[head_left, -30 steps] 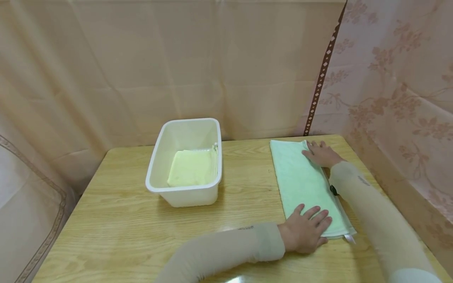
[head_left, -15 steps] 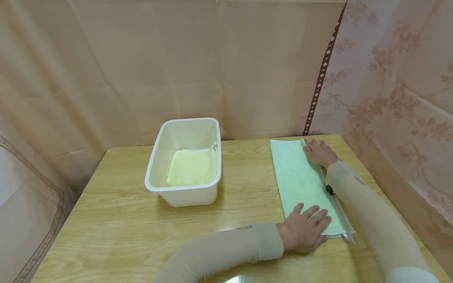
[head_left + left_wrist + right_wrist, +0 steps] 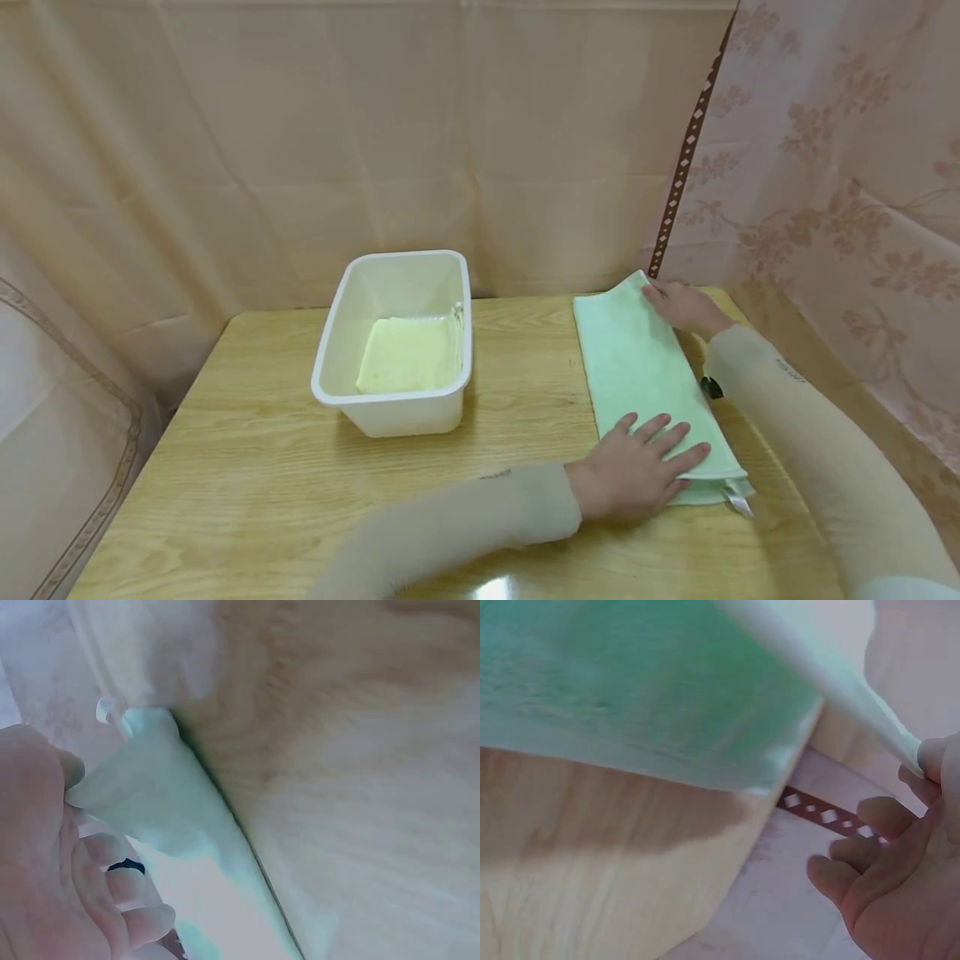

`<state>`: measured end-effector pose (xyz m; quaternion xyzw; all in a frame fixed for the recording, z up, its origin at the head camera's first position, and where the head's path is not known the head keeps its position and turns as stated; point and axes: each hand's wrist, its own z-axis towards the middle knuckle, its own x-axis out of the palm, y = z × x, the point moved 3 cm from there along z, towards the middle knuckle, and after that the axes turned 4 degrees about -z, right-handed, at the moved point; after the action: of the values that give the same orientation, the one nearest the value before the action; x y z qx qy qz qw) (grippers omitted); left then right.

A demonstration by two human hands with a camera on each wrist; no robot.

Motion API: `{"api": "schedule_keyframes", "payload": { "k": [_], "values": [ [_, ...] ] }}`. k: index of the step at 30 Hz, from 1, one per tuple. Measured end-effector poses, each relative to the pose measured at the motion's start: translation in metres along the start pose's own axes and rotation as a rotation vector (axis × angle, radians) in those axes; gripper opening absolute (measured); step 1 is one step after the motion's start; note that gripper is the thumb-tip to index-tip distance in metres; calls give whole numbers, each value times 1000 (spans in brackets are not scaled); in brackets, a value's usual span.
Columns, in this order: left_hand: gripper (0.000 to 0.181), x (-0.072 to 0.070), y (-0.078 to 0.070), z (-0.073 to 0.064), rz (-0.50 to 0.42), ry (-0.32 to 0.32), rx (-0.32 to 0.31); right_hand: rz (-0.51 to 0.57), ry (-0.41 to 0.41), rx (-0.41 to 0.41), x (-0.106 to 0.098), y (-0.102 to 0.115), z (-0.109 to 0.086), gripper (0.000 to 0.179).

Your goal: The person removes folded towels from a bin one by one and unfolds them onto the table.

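A folded light green towel (image 3: 637, 358) lies lengthwise at the right side of the table, with its upper layer raised along the right edge. My right hand (image 3: 686, 307) pinches the far right corner, which stands up off the table; the right wrist view shows thumb and forefinger on the lifted edge (image 3: 889, 727). At the near end is my left hand (image 3: 633, 475). In the left wrist view its thumb and forefinger pinch a lifted point of the towel (image 3: 150, 780), the other fingers apart. A white tag (image 3: 738, 502) sticks out at the near right corner.
Left of the towel stands a white plastic basin (image 3: 397, 408) holding a folded pale yellow towel (image 3: 408, 357). Beige curtains (image 3: 315, 150) hang behind the wooden table (image 3: 247, 467), and a pink floral curtain (image 3: 862, 208) hangs at the right.
Both hands rested on the flat towel before; now they pinch its right-hand corners. The far corner has risen and the upper layer has lifted at the near end.
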<state>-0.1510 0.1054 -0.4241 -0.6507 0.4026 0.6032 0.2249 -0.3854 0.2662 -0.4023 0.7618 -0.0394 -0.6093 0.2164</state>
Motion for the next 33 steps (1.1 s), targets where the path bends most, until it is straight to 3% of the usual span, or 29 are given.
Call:
{"api": "schedule_keyframes", "payload": {
  "k": [7, 13, 21, 27, 31, 33],
  "values": [
    [56, -4, 18, -29, 3, -122, 8, 251, 30, 47, -10, 22, -4, 79],
    [55, 3, 27, -56, -6, -228, 10, 493, 78, 71, -12, 51, -8, 82],
    [54, 20, 41, -85, -136, -161, -59, 802, 133, 74, -1, 92, 0, 72],
    [56, 30, 47, -97, -154, -102, -98, 1000, 175, 105, 23, 109, 12, 69],
    [65, 32, 45, -97, -126, -91, -80, 1075, 185, 143, 41, 112, 21, 66],
    [72, 31, 41, -93, -102, -91, -39, 1107, 181, 168, 48, 112, 25, 64]
  ]
}}
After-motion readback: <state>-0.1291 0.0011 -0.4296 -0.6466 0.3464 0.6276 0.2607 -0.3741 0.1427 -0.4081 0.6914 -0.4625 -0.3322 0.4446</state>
